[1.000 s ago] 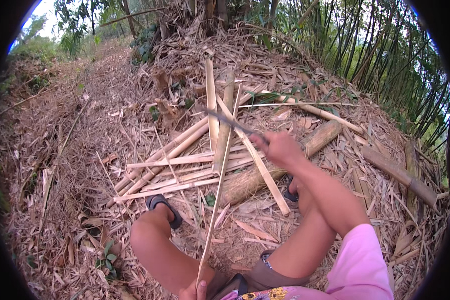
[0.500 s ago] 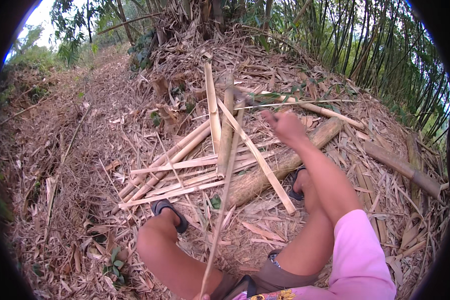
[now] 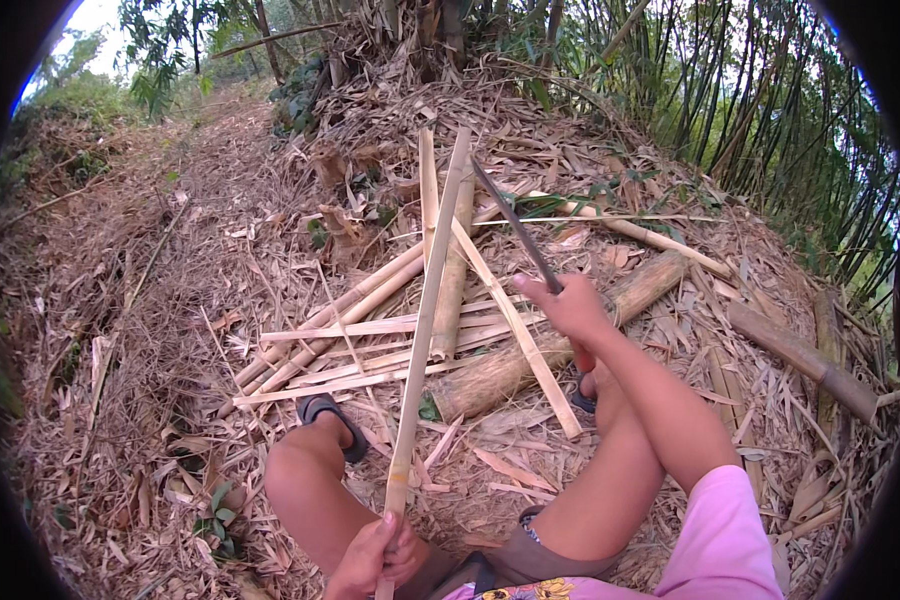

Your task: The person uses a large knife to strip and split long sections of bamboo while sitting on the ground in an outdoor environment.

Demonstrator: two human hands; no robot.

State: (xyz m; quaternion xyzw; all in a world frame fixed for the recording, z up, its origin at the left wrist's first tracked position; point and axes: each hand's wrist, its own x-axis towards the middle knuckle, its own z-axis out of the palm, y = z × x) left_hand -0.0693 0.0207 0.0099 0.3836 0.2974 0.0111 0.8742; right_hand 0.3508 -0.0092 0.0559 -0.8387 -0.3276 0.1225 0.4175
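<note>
Across the leaf-littered slope lies a pile of pale split bamboo slats beside a thick round bamboo log. Over them slants a long pale bamboo strip, its near end pinched in the left hand, fingers curled around it. The right hand wraps tightly around a dark long-bladed knife, raised just beside the strip.

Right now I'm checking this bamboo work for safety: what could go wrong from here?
1. The right hand holds a long knife raised over the bamboo strip; a glancing cut could slide toward the left hand gripping the strip's lower end.
2. Bare knees and sandalled feet sit close beside the strip, within a missed swing's path.
3. Split bamboo pieces lying around may have sharp edges.
</note>
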